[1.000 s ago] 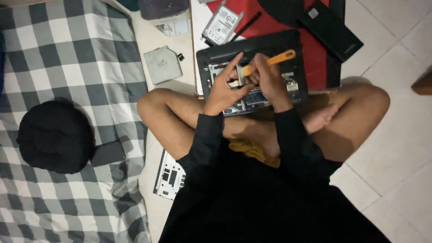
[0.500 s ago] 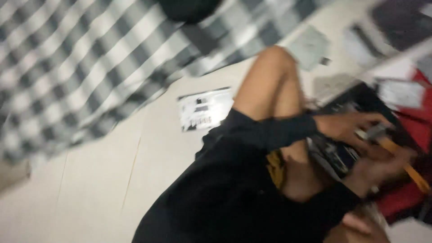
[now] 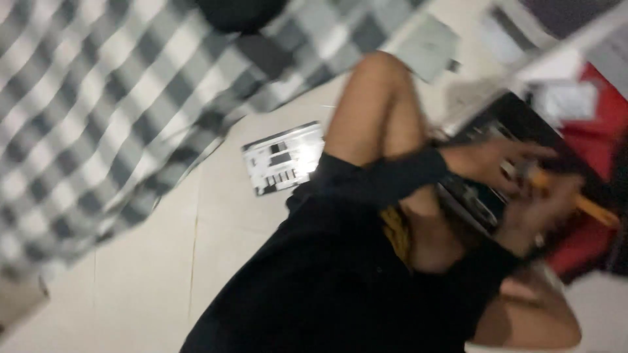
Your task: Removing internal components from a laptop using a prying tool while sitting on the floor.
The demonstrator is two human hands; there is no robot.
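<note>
Head view, tilted and badly blurred. At the right of the frame both hands work over a dark opened electronic device [image 3: 487, 196] that lies flat across the person's lap. The left hand [image 3: 500, 163] lies on the device with fingers spread fairly wide; whether it pinches anything cannot be told. The right hand [image 3: 556, 209] is curled around an orange-handled tool [image 3: 582, 202], whose handle juts toward the right edge; its tip is lost in the blur.

Handling, as a judgement: the tool looks light, rigid and easy to grip by its handle. The device appears stiff but fragile inside, best held by its outer frame, not the exposed parts.

Edges and room: a bent knee [image 3: 379, 85] crowds the device at upper centre, and a red surface [image 3: 598, 131] borders it at right. A small white circuit board [image 3: 284, 160] lies on the pale tiled floor [image 3: 131, 287] at centre, apart from the hands. A grey checked cloth [image 3: 98, 117] fills the upper left. Free floor lies lower left.
</note>
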